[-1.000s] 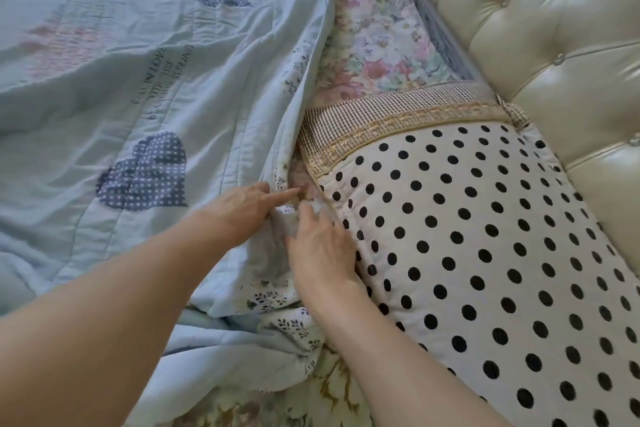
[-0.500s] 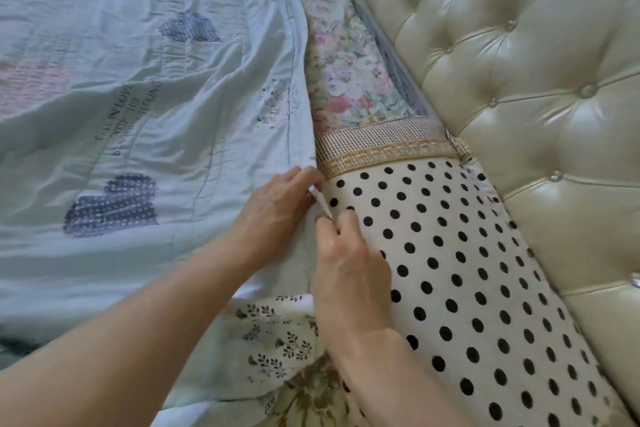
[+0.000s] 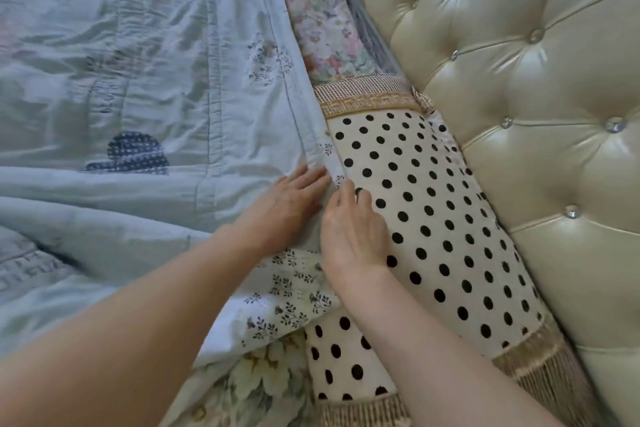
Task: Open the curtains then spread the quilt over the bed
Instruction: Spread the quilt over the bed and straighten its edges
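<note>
A pale blue cotton quilt with dark dotted heart patches point(image 3: 145, 87) is lying spread across the bed, stretching away to the left of both hands, its top edge running right up between them. To the right of the hands, a cream tufted leather headboard with crystal buttons point(image 3: 526, 87) is standing along the bed. Just under and beside the right hand, a long white bolster pillow with black polka dots and gold fringe point(image 3: 433, 218) is lying against that headboard. Beyond the fingertips, a pink floral sheet point(image 3: 325, 28) is showing. Below the wrists, the quilt's white sprigged underside point(image 3: 287, 302) is folding back. The left hand point(image 3: 287, 204) is pressing flat, fingers extended, on the quilt's edge. The right hand point(image 3: 353, 232), touching the left, is resting palm down with loosely curled fingers at the seam between quilt and pillow; whether it is pinching fabric, I cannot tell.
</note>
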